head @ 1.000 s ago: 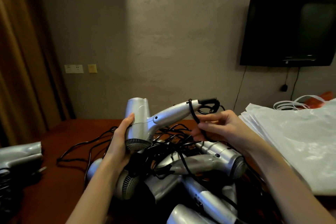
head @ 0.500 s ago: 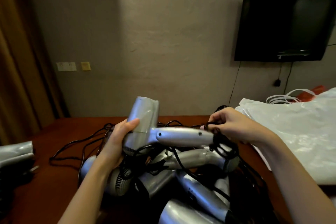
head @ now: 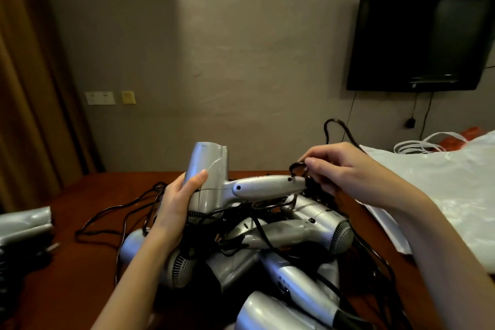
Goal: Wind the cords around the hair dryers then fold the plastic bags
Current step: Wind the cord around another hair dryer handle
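The left hand (head: 178,203) is wrapped around the barrel of a silver hair dryer (head: 214,182), thumb lying across the smooth, matte plastic body, fingers curled round the back. The barrel stands nearly upright, mesh intake grille at the bottom, and the rounded handle sticks out to the right, about level. At the handle's tip the right hand (head: 345,171) pinches a small loop of the thin black cord (head: 297,167) between thumb and fingers, with more of that glossy cord arching up behind the hand.

The dryer is held just above a pile of more silver dryers (head: 294,233) heaped near the middle of the reddish-brown wooden surface (head: 88,262), all the same curved shape with round slotted grilles, tangled in loose black cords (head: 112,211) that spill out to the left. On the right lies a stack of crinkly, translucent white plastic bags (head: 450,185), with flat white handles looping at the far end. At the far left edge a couple of silver dryers (head: 24,225) sit apart. A dark flat TV (head: 417,37) hangs on the textured grey wall.
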`<state>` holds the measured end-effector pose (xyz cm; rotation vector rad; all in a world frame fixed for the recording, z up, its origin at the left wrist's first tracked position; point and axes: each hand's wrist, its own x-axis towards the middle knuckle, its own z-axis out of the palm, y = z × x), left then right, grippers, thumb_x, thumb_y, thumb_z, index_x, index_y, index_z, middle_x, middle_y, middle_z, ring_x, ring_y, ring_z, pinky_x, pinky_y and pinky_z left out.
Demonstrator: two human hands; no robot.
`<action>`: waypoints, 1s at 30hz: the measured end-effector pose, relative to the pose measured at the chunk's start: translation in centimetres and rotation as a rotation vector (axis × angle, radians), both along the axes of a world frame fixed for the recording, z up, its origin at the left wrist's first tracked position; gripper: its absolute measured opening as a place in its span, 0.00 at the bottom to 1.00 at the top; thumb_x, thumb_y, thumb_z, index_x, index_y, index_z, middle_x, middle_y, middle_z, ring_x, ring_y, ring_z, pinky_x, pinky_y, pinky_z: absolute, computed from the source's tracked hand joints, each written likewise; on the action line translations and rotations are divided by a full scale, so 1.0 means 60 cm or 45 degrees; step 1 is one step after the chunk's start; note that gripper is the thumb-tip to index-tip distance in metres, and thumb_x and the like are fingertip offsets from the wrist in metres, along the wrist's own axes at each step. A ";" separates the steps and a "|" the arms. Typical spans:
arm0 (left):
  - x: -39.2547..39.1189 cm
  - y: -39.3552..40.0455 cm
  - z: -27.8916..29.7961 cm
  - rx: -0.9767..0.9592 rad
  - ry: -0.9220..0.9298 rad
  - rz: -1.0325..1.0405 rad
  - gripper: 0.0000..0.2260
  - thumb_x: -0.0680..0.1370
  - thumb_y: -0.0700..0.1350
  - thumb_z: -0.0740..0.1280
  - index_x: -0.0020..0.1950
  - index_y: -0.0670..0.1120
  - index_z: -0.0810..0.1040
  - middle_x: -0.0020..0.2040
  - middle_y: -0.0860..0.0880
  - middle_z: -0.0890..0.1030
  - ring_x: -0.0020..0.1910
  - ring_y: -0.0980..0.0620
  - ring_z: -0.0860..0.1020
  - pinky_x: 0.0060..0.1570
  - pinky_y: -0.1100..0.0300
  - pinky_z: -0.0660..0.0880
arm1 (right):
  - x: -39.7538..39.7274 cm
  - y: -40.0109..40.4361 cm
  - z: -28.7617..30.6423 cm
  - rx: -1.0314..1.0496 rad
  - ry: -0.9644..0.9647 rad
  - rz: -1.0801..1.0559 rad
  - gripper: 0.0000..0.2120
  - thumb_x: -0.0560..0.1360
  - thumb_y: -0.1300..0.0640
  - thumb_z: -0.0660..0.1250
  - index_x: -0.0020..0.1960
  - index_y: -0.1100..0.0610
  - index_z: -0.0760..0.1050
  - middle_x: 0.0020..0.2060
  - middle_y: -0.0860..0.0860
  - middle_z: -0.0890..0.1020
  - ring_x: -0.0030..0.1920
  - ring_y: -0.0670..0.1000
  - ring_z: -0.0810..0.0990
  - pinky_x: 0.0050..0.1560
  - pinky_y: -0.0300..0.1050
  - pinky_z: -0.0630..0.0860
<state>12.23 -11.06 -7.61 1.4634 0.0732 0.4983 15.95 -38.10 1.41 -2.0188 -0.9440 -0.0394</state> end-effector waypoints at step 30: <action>-0.011 0.001 0.003 0.042 -0.010 -0.167 0.26 0.60 0.60 0.71 0.49 0.43 0.81 0.39 0.43 0.84 0.35 0.47 0.81 0.36 0.55 0.77 | 0.059 -0.030 -0.056 -0.268 0.322 -0.093 0.09 0.67 0.51 0.75 0.34 0.56 0.81 0.29 0.54 0.77 0.32 0.50 0.70 0.31 0.42 0.62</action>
